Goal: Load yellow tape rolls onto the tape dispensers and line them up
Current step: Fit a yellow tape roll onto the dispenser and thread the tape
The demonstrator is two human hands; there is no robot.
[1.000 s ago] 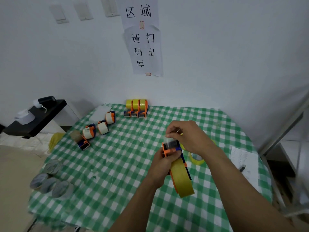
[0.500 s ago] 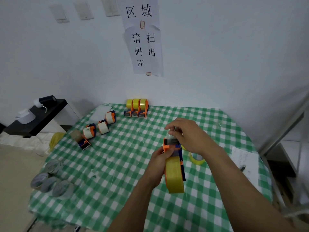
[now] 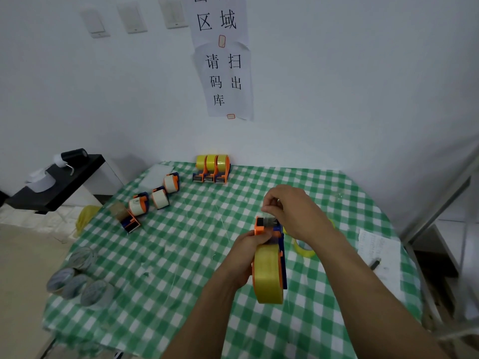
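Note:
My left hand (image 3: 246, 257) grips an orange-and-blue tape dispenser (image 3: 269, 229) loaded with a yellow tape roll (image 3: 267, 275), held above the table. My right hand (image 3: 293, 211) pinches the tape end at the dispenser's front mouth. Three loaded yellow dispensers (image 3: 212, 168) stand side by side at the table's far edge. A loose yellow tape roll (image 3: 303, 248) lies flat, partly hidden behind my right wrist.
Dispensers with white rolls (image 3: 153, 196) lie in a diagonal on the left of the green checked table (image 3: 181, 255). Several grey rolls (image 3: 77, 278) sit at the near left edge. A paper and pen (image 3: 375, 252) lie right. A black shelf (image 3: 54, 182) stands left.
The held dispenser has turned from tilted to nearly upright. My right hand has stayed at its front mouth and risen slightly.

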